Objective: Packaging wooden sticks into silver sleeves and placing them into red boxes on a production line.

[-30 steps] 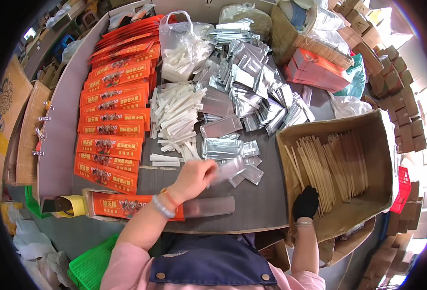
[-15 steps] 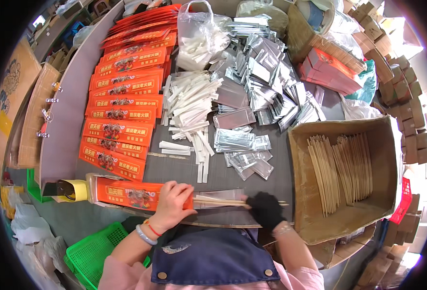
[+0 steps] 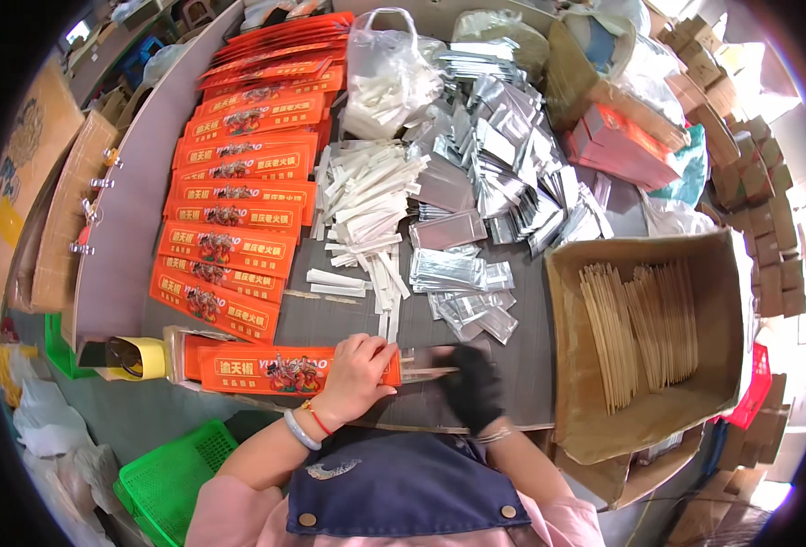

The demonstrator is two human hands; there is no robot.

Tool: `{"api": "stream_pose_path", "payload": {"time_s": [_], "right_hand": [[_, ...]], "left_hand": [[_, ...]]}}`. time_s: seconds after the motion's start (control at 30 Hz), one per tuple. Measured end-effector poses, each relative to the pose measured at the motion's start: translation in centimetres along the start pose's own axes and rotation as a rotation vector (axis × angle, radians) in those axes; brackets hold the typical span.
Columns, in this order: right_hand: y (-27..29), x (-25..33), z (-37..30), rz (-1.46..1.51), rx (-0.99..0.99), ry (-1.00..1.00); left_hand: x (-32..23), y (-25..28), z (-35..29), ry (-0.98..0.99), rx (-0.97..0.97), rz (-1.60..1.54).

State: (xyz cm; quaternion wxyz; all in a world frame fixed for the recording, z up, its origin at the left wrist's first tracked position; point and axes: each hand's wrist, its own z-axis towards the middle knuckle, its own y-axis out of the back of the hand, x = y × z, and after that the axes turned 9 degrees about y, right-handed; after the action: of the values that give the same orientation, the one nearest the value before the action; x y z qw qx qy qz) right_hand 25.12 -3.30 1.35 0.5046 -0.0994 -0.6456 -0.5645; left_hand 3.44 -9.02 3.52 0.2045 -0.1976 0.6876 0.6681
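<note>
My left hand (image 3: 359, 376) is closed on the right end of a printed red paper sleeve (image 3: 262, 372), lying along the near edge of the table. Out of that end stick pale wooden chopsticks (image 3: 428, 372) and part of a clear plastic packet (image 3: 412, 356). My right hand (image 3: 474, 387), in a black glove, is at the outer tips of the chopsticks. Its fingers are smeared by motion, so their grip does not show. Beneath the held sleeve, another red sleeve shows at its left.
Red sleeves (image 3: 225, 246) lie in overlapping rows at the left. White paper strips (image 3: 366, 196) and silvery packets (image 3: 458, 269) are heaped mid-table. At the right, a cardboard box (image 3: 572, 365) holds bundled chopsticks. A green basket (image 3: 161, 469) stands below the table edge.
The chopsticks have slid left, deeper into the sleeve, and much less of them sticks out. My right hand has moved left with them. My left hand and the sleeve have shifted right.
</note>
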Motion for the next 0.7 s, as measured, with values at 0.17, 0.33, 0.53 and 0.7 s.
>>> {"api": "stream_pose_path", "payload": {"time_s": [0.17,0.33,0.53,0.7], "right_hand": [[-3.1,-0.2,-1.3,0.230,-0.061,0.000],[3.7,-2.4,-0.8,-0.254,0.111,-0.078],[-3.5,-0.7,-0.2,0.173,-0.050,-0.115],[-0.4,2.0,1.3,-0.171,-0.042,0.218]], "left_hand": [[-0.8,-0.3,0.3,-0.043,0.007,0.006],[-0.1,-0.5,0.0,-0.012,-0.003,-0.020],[-0.7,-0.2,0.8,-0.071,0.013,0.007],[-0.6,0.8,1.2,-0.144,0.078,0.166]]}}
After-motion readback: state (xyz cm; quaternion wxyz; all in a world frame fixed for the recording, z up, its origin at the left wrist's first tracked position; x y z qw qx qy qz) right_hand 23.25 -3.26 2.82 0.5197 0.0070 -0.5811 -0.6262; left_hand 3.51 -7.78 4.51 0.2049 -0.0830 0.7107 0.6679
